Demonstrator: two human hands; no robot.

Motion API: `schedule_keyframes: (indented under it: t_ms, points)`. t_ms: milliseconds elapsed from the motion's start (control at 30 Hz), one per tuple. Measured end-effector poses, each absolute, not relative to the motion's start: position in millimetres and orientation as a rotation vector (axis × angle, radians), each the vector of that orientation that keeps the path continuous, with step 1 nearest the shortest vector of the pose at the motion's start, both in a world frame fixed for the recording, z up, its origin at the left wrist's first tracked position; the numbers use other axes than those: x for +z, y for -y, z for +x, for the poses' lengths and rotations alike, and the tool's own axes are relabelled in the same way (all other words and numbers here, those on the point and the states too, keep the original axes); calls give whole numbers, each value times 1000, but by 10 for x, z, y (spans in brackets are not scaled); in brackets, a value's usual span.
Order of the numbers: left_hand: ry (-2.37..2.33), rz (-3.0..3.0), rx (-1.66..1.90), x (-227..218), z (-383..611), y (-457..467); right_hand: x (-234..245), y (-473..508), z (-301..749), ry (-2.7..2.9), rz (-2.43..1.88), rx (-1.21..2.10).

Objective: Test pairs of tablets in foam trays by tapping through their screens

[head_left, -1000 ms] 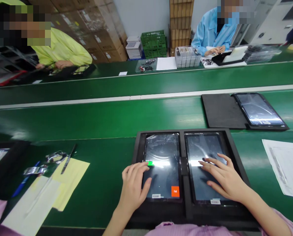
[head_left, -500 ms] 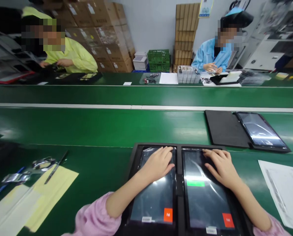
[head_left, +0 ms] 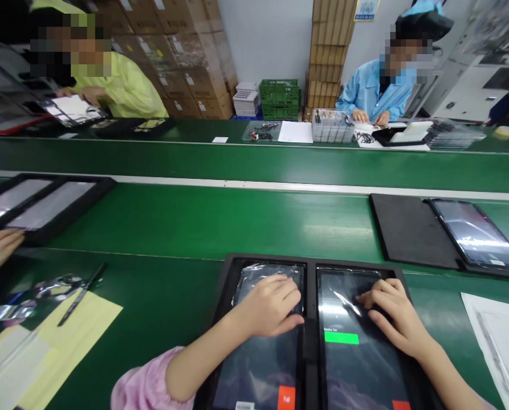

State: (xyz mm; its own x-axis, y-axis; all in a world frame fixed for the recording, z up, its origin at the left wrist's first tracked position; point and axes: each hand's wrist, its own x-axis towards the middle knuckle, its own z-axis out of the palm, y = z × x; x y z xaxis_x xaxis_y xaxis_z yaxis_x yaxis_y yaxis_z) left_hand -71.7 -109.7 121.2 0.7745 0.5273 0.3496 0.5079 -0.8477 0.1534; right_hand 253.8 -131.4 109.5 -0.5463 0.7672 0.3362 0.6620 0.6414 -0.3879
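The left hand (head_left: 273,306) is over the left tablet (head_left: 256,367), the right hand (head_left: 393,312) over the right tablet (head_left: 352,376), both tablets in 1 tray (head_left: 311,378). Both hands, loosely bent, grip nothing. Touch input seems underway; another touch would need light pressure.

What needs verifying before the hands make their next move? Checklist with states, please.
Black tray holds left tablet and right tablet: ok.
Left hand over left tablet: ok.
Right hand over right tablet: ok.
No fail mark on left tablet: not ok, red "Fail" box showing.
Green bar uncovered on right tablet: ok.
Text in right tablet's red patch: cannot tell, cut off by frame edge.
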Motion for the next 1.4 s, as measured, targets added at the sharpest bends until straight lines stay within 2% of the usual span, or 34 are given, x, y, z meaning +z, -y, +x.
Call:
schedule_keyframes:
  t_ms: [67, 200, 300, 533, 700, 933, 1100, 1400]
  points:
    - [-888, 2869, 688, 1247, -738, 1099, 1088, 1314, 2579, 2294, -1142, 303]
    - [-1217, 2780, 798, 1261, -788, 1030, 1088, 1280, 2619, 2108, -1373, 25]
    - [-1287, 2705, 777, 1224, -818, 972, 1087, 1256, 2595, 2026, -1417, -121]
    - [-1348, 2600, 765, 1215, -847, 960, 1064, 1247, 2563, 1986, -1421, -161]
    - [-1519, 2572, 592, 1208, -815, 935, 1008, 1224, 2563, 2041, -1543, -242]
    - [-1497, 2639, 359, 1248, -769, 899, 1062, 1239, 2562, 2093, -1369, -73]
    - [-1433, 2631, 345, 1205, -810, 914, 1061, 1232, 2570, 1906, -1466, -159]
    - [-1381, 2398, 114, 1476, -839, 720, 1013, 1191, 2571, 1995, -1406, -69]
